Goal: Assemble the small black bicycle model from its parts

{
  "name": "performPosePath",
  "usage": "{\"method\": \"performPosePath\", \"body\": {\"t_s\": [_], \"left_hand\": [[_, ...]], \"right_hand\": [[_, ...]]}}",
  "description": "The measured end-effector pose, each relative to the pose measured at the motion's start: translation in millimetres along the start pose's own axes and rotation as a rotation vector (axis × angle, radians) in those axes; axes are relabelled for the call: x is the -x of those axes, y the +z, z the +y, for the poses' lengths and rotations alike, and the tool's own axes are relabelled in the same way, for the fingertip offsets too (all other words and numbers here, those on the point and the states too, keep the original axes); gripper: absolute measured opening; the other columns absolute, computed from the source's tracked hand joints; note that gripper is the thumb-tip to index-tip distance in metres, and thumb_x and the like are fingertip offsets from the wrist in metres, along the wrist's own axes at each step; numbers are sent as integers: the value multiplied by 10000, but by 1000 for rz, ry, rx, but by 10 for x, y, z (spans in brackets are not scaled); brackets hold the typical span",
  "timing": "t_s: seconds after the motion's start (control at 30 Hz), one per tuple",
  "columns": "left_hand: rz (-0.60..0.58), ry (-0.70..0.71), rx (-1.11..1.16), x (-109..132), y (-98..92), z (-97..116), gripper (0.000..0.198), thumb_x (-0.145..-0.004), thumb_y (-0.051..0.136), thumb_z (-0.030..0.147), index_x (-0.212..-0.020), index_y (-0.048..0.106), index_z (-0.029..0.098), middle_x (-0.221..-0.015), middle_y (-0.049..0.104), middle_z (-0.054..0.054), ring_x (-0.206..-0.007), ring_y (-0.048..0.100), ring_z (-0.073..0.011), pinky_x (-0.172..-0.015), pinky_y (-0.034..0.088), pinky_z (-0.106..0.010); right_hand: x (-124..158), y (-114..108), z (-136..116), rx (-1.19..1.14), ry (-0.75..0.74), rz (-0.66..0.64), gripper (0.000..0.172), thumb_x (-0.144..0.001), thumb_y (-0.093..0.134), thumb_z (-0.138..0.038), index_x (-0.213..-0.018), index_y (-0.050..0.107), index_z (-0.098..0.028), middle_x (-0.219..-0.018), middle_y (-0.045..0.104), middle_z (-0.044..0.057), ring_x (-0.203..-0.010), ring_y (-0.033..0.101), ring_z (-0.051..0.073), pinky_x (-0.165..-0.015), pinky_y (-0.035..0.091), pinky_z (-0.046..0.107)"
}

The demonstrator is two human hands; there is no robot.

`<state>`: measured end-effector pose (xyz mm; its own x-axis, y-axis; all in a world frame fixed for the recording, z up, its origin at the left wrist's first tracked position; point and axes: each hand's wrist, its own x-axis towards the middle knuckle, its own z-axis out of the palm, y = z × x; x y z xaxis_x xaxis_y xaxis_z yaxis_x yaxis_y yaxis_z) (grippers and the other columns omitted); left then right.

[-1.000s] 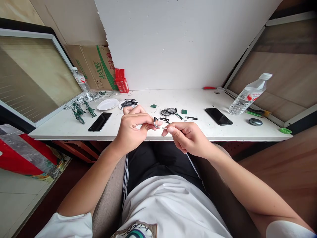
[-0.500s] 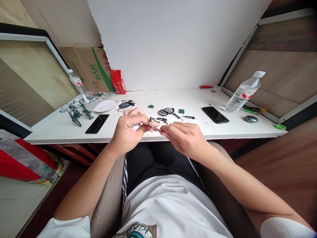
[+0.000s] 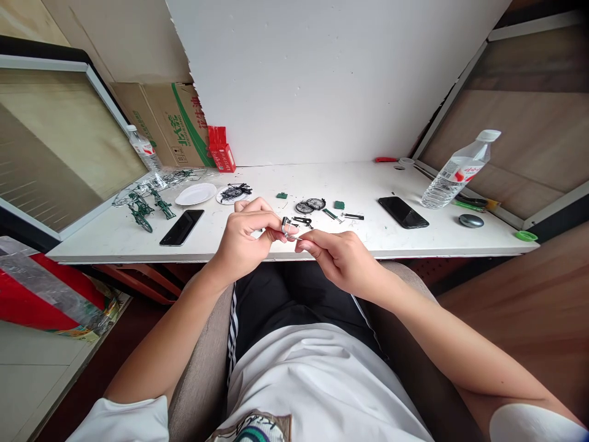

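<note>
My left hand (image 3: 243,240) is closed on a small dark-and-silver model part (image 3: 286,224), pinched near the fingertips above the table's front edge. My right hand (image 3: 347,256) pinches a thin metal rod (image 3: 294,238); its tip meets the part at my left fingers. Whether the rod is a tool or another piece I cannot tell. Just beyond my hands lie two small black spoked wheels (image 3: 310,205), a black piece (image 3: 302,221), a green strip (image 3: 331,215), a black bar (image 3: 354,216) and green blocks (image 3: 339,205).
Green model bicycles (image 3: 140,212) stand at the left near a phone (image 3: 181,228). A white plate (image 3: 196,194) sits beside another plate holding black parts (image 3: 234,192). To the right are another phone (image 3: 403,212), a water bottle (image 3: 460,170) and a grey oval object (image 3: 470,220).
The part in my left hand has turned slightly, and my right fingers have shifted a little on the rod. The whole view has moved slightly; objects on the table look unmoved.
</note>
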<state>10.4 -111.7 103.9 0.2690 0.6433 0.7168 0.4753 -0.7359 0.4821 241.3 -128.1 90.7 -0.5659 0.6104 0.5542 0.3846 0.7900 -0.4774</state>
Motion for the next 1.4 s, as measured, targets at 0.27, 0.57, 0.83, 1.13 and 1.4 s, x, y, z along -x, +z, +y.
{"method": "performPosePath", "body": {"t_s": [0.27, 0.57, 0.83, 1.13, 1.4], "left_hand": [[-13, 65, -66, -11, -8, -43, 254, -937, 708, 160, -707, 776, 244, -684, 712, 6, -761, 628, -191, -994, 376, -450], [-99, 7, 39, -23, -74, -112, 135, -970, 750, 319, -884, 834, 259, -885, 789, -52, -927, 690, -237, -1020, 460, -447], [-230, -151, 227, -73, -26, -324, 283, -1040, 654, 443, -1022, 841, 231, -1214, 792, -121, -1110, 738, -258, -1024, 535, -398], [-298, -44, 71, -56, 36, -372, 299, -1081, 569, 358, -987, 813, 212, -1156, 792, -114, -1175, 678, -256, -1076, 491, -409], [-324, -1, -15, -17, 56, -371, 346, -1040, 601, 259, -1346, 758, 220, -1071, 749, -107, -1135, 637, -266, -1071, 481, -438]], "right_hand": [[-47, -35, 2, -184, 158, -76, 453, -1137, 457, -507, -1023, 751, -182, -670, 565, -28, -541, 386, 108, -601, 355, 259], [-60, -4, 47, -184, 149, -34, 473, -1135, 441, -534, -1015, 746, -192, -648, 494, -41, -548, 363, 114, -577, 326, 262], [-139, 94, 807, 51, 249, 84, 485, -1130, 429, -515, -900, 701, -186, -731, 595, 12, -638, 479, 157, -662, 379, 302], [-37, 361, 1567, 342, 255, 84, 336, -1047, 593, -413, -1071, 831, -177, -1076, 611, 160, -1059, 499, 315, -961, 449, 441], [21, 430, 1668, 469, 261, 104, 335, -1075, 527, -307, -1126, 827, -166, -1143, 609, 183, -1102, 487, 325, -967, 429, 456]]}}
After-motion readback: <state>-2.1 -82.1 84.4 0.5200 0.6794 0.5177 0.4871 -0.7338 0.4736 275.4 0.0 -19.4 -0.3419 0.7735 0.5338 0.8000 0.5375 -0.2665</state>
